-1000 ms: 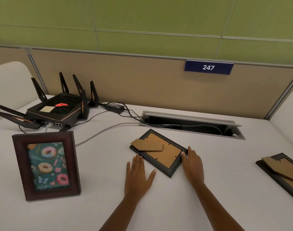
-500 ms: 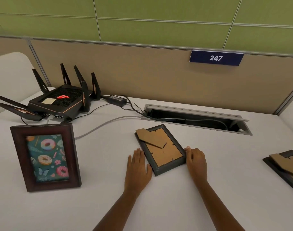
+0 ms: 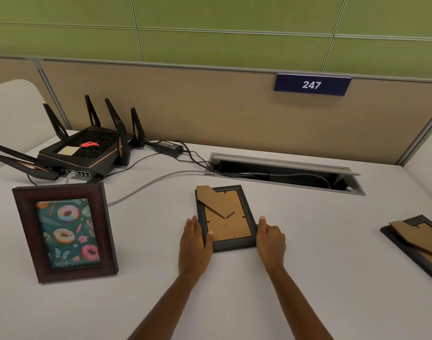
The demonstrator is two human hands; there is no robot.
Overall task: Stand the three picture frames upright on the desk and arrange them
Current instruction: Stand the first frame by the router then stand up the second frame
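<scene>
A small black picture frame [image 3: 228,225] lies face down in the middle of the white desk [image 3: 308,241], its brown cardboard back and folded stand up. My left hand [image 3: 195,246] holds its left edge, thumb over the rim. My right hand [image 3: 271,241] presses against its right edge. A dark red wooden frame [image 3: 65,231] with a doughnut picture stands upright at the left. A third black frame [image 3: 418,244] lies face down at the right edge, partly cut off.
A black router [image 3: 87,150] with several antennas sits at the back left, with a power brick [image 3: 168,145] and cables behind it. A grey cable [image 3: 148,185] crosses the desk to an open cable tray [image 3: 283,173]. A beige partition rises behind the desk.
The middle frame has turned from a diagonal lie to nearly square with the desk edge. Both hands have closed in on its two sides; the left thumb is now over its rim.
</scene>
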